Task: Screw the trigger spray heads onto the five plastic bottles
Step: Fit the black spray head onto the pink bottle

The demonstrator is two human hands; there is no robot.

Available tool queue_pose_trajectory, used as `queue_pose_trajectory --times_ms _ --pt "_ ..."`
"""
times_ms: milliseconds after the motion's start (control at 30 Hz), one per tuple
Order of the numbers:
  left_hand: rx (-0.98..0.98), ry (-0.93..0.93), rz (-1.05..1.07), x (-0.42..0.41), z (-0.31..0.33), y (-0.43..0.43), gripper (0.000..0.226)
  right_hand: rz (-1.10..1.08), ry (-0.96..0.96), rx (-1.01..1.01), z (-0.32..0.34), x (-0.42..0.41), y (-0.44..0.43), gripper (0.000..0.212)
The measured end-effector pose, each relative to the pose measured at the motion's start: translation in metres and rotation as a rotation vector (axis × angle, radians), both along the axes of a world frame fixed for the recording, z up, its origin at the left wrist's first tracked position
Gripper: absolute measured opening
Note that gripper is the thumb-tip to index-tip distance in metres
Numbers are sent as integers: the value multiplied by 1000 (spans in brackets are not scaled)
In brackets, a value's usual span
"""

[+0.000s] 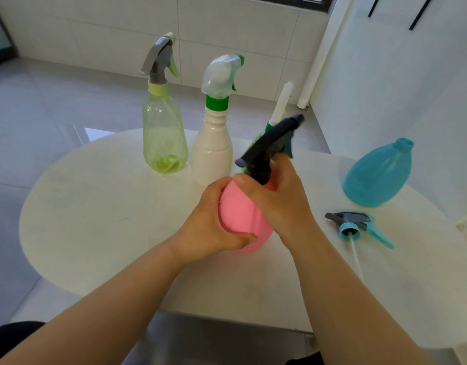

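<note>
My left hand grips the body of a pink bottle at the table's middle. My right hand is closed around the collar of a dark grey spray head that sits on the pink bottle's neck. Behind stand a clear green bottle with a grey head and a white bottle with a white and green head. A teal bottle stands open-necked at the right. Its teal and grey spray head lies loose on the table. A green bottle with a white nozzle is mostly hidden behind my right hand.
The oval white table has its front edge close to me. Grey floor tiles lie to the left and a white wall rises close on the right behind the teal bottle.
</note>
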State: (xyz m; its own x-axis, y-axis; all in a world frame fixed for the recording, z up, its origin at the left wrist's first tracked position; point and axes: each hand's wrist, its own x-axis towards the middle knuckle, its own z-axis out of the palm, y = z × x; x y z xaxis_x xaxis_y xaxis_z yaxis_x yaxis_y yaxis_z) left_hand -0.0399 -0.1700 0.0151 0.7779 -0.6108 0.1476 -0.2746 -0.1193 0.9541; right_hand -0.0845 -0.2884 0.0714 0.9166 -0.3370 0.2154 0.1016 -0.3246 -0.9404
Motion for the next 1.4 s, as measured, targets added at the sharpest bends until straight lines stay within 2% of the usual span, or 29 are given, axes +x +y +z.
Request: queue_pose_trajectory --times_ms 100,167,233,300,400,500,567,667,767,800,867,967,1100,1200,1300,1400 --pt "10 -9 -25 -1 1 0 82 -36 33 -41 2 4 -3 10" --pt "29 -5 -62 1 3 2 82 -87 6 16 3 5 -6 11" --pt "37 37 -57 5 8 7 91 -141 -37 173 8 2 -14 23" --pt "-9 152 -82 10 14 13 98 -141 -66 350 14 -2 -27 36" --pt "-166 356 -265 10 19 20 92 -24 -170 557 23 -10 -38 25" --pt "-239 547 -386 2 15 16 88 31 -172 580 24 -16 -36 22" --pt "-291 581 -363 -2 13 13 89 34 -170 580 25 -16 -32 22" --pt "-322 470 -271 -2 17 11 94 -69 -170 595 26 -16 -28 9" --pt "-277 295 -167 -6 24 12 111 -127 -188 657 23 -15 -28 18" --pt "-266 235 -130 -8 26 12 110 -134 -190 687 21 -14 -28 15" --pt "-246 128 -50 -10 29 14 94 -162 -178 732 19 -12 -29 8" --pt "-208 21 16 -13 29 15 70 -164 -172 768 18 -11 -28 12" --pt "-181 -97 44 -13 24 16 72 -213 -131 770 10 -10 -24 20" --pt "-160 -127 33 -8 18 17 81 -242 -56 733 5 -10 -24 20" --pt "-55 -187 32 -2 10 18 89 -190 -17 659 5 -16 -26 5" --pt "64 -201 23 0 3 19 97 -196 -41 466 7 -23 -32 15"
